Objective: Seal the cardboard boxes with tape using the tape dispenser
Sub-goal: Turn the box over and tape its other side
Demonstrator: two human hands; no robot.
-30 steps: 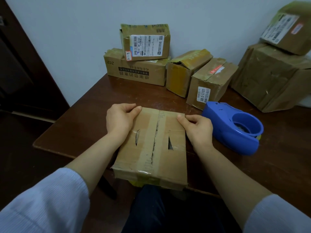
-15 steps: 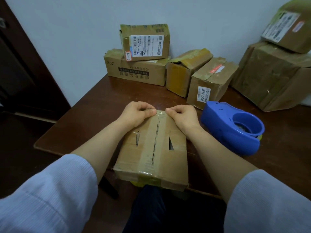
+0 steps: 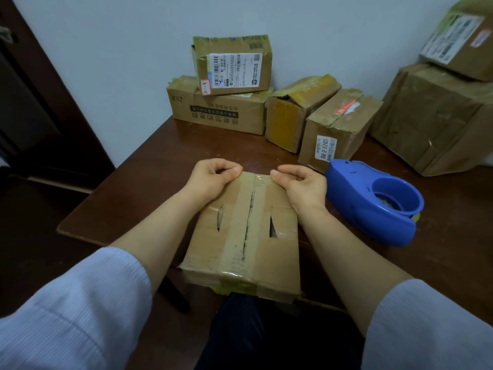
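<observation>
1. Flat box (image 3: 256,236) under both hands, flaps closed, nothing of its contents showing; only darkness in the two slits on its top and in the ragged centre seam.
2. Tape strip (image 3: 237,231) down that seam, from the near end to the far edge between the two thumbs.
3. Left hand (image 3: 210,177): fingers curled, thumb tip on the box's top at the far edge, just left of the strip, seemingly pinching that edge.
4. Right hand (image 3: 304,185): the same on the other side, fingers curled in, thumb at the far edge just right of the strip.
5. Tape dispenser (image 3: 373,204), blue, on the table (image 3: 149,188) just right of the right fingers, not touching them; roll inside hard to make out.
6. Beyond the fingers, against the wall: labelled box (image 3: 232,65) on a printed box (image 3: 218,113), two tilted boxes (image 3: 320,118), a large crumpled box (image 3: 437,116); all closed, contents hidden.
7. Corner box (image 3: 464,36) cut off by the frame's top right.
8. Far face of the flat box and the fingertips behind it out of sight.
9. Near end of the flat box overhanging the table's front edge.
10. Bare tabletop left of the left fingers up to the table's corner, and a band between fingers and the back boxes.
</observation>
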